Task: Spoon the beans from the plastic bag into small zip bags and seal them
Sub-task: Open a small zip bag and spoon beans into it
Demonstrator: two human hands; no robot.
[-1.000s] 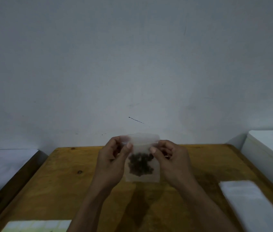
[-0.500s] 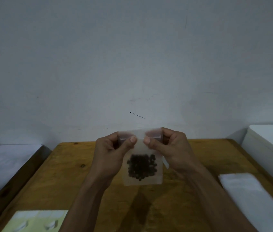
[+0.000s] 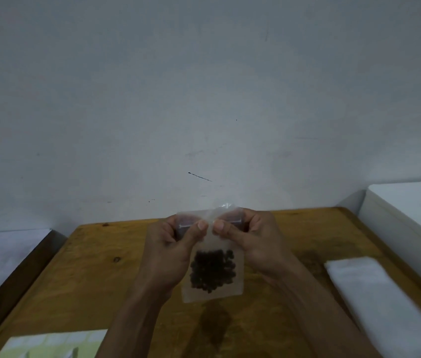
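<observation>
A small clear zip bag (image 3: 212, 293) hangs upright above the wooden table (image 3: 88, 280), with a clump of dark beans (image 3: 213, 271) in its lower half. My left hand (image 3: 170, 254) and my right hand (image 3: 253, 241) both pinch its top strip, thumbs almost touching at the middle. The fingers hide the ends of the zip line, so I cannot tell whether it is closed.
A flat white stack of plastic (image 3: 385, 301) lies on the table at the right. A white box (image 3: 416, 215) stands beyond the right edge. A pale yellow-green sheet (image 3: 49, 344) shows at the bottom left. A grey wall rises behind the table.
My thumbs have slid inward along the bag's top strip and now nearly meet. The bag hangs lower and straighter in front of me.
</observation>
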